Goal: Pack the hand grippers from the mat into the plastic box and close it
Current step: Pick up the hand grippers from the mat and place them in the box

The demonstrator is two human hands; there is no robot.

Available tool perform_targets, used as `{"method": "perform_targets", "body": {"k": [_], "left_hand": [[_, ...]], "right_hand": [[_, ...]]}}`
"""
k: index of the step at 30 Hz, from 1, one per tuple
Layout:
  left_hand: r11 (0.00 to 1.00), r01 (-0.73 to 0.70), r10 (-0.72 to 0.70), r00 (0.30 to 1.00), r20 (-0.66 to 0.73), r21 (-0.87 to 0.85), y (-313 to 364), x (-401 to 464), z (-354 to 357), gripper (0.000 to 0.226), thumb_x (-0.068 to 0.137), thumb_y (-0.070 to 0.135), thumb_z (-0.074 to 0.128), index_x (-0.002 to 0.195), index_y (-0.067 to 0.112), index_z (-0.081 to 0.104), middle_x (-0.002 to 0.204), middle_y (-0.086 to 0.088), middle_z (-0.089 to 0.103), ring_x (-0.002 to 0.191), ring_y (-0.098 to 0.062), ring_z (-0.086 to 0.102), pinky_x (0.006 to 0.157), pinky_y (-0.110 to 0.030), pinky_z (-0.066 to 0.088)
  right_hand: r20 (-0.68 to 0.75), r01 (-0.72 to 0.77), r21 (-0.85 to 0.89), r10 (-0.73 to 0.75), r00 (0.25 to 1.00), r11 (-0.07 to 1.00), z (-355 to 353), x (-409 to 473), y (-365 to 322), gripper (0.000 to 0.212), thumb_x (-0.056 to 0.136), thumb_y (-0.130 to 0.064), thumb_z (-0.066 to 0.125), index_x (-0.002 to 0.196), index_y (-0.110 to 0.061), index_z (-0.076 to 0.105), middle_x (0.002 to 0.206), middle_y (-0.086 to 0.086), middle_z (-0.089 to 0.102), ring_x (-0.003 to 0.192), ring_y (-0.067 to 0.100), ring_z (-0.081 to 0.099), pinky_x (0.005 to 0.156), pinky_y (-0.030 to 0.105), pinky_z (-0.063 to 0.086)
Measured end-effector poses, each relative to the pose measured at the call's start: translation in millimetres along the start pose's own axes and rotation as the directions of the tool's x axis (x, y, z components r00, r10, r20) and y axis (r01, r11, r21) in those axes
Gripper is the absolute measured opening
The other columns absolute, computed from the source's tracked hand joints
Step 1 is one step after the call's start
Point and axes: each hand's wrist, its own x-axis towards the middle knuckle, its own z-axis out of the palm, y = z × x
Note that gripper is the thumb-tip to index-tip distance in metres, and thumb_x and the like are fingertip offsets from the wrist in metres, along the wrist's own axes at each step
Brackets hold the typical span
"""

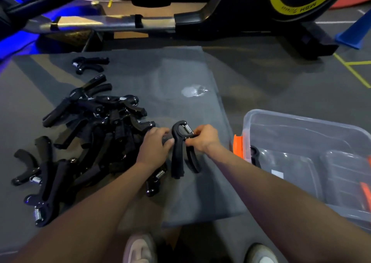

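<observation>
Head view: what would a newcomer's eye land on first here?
First, the big heap of black hand grippers on the grey mat, left of centre. Next, the right hand pinching one hand gripper by its spring end, the left hand beside it. At right stands the open plastic box with orange latches.

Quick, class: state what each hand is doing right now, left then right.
Left hand: fingers curled on a hand gripper in the pile.
Right hand: pinches the spring end of a separate hand gripper.
</observation>
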Motion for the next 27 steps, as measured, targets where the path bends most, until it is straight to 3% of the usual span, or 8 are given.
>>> {"method": "perform_targets", "body": {"k": [4, 9, 12, 15, 17, 21, 24, 27], "left_hand": [[0.982, 0.046, -0.036, 0.997, 0.061, -0.182, 39, 8, 8, 0.028, 0.094, 0.015, 0.049, 0.117, 0.004, 0.059, 0.107, -0.013, 0.066, 0.101, -0.025, 0.062, 0.088, -0.027, 0.043], [0.885, 0.099, -0.024, 0.986, 0.168, -0.454, 90, 17, 20, 0.03, 0.097, 0.026, 0.045, 0.12, 0.01, 0.057, 0.097, -0.003, 0.062, 0.095, -0.021, 0.059, 0.09, -0.031, 0.048], [0.813, 0.202, -0.011, 0.943, 0.333, -0.546, 129, 12, 32, 0.028, 0.097, 0.037, 0.04, 0.11, 0.017, 0.057, 0.091, 0.003, 0.061, 0.08, -0.003, 0.059, 0.07, -0.016, 0.047], [0.711, 0.361, 0.02, 0.847, 0.531, -0.603, 162, 10, 52, 0.043, 0.093, 0.052, 0.036, 0.11, 0.021, 0.059, 0.099, 0.0, 0.065, 0.097, -0.013, 0.061, 0.098, -0.031, 0.044], [0.714, 0.399, 0.022, 0.809, 0.588, -0.575, 180, 9, 66, 0.058, 0.086, 0.063, 0.036, 0.113, 0.019, 0.061, 0.103, -0.004, 0.065, 0.104, -0.022, 0.059, 0.103, -0.038, 0.042], [0.685, 0.466, 0.01, 0.764, 0.646, -0.561, 215, 4, 92, 0.058, 0.085, 0.063, 0.04, 0.11, 0.015, 0.06, 0.098, -0.008, 0.062, 0.09, -0.019, 0.06, 0.079, -0.025, 0.047], [0.686, 0.459, -0.014, 0.784, 0.62, -0.564, 234, 0, 104, 0.041, 0.085, 0.055, 0.051, 0.099, 0.019, 0.063, 0.085, -0.005, 0.062, 0.069, -0.013, 0.06, 0.059, -0.023, 0.05], [0.651, 0.46, -0.059, 0.824, 0.564, -0.604, 249, -3, 116, 0.028, 0.084, 0.048, 0.058, 0.086, 0.021, 0.063, 0.074, -0.002, 0.062, 0.058, -0.012, 0.057, 0.049, -0.02, 0.046]], "right_hand": [[-0.025, 0.023, 0.101, -0.021, 0.999, 0.995, -33, 2, 8, 0.019, 0.067, -0.013, 0.075, 0.081, -0.003, 0.067, 0.073, 0.006, 0.056, 0.071, 0.017, 0.05, 0.067, 0.027, 0.044], [0.044, 0.004, 0.399, -0.023, 0.999, 0.917, -87, 5, 28, 0.02, 0.073, 0.003, 0.07, 0.093, 0.007, 0.069, 0.069, 0.007, 0.059, 0.067, 0.014, 0.056, 0.074, 0.026, 0.055], [0.088, 0.014, 0.535, -0.072, 0.994, 0.845, -121, -1, 43, 0.026, 0.081, 0.012, 0.06, 0.106, 0.014, 0.064, 0.069, 0.006, 0.065, 0.054, 0.007, 0.057, 0.067, 0.017, 0.056], [0.108, 0.013, 0.649, -0.109, 0.988, 0.76, -153, -8, 60, 0.03, 0.085, 0.017, 0.052, 0.114, 0.021, 0.056, 0.092, 0.019, 0.06, 0.054, 0.008, 0.061, 0.071, 0.018, 0.056], [0.133, -0.014, 0.728, -0.122, 0.984, 0.685, -172, -13, 73, 0.03, 0.087, 0.016, 0.049, 0.116, 0.018, 0.055, 0.083, 0.017, 0.063, 0.051, 0.007, 0.064, 0.066, 0.015, 0.056], [0.114, -0.025, 0.763, -0.096, 0.989, 0.646, -198, -21, 98, 0.024, 0.088, 0.013, 0.051, 0.11, 0.01, 0.059, 0.055, 0.004, 0.066, 0.043, 0.007, 0.062, 0.048, 0.015, 0.053], [0.059, -0.016, 0.762, -0.045, 0.997, 0.647, -211, -25, 115, 0.015, 0.085, 0.016, 0.053, 0.089, 0.007, 0.065, 0.045, -0.005, 0.065, 0.042, 0.002, 0.062, 0.052, 0.011, 0.055], [0.054, -0.031, 0.792, -0.019, 0.998, 0.61, -221, -30, 128, 0.019, 0.086, 0.013, 0.054, 0.1, 0.008, 0.066, 0.052, -0.004, 0.067, 0.048, 0.003, 0.064, 0.058, 0.013, 0.056]]}}
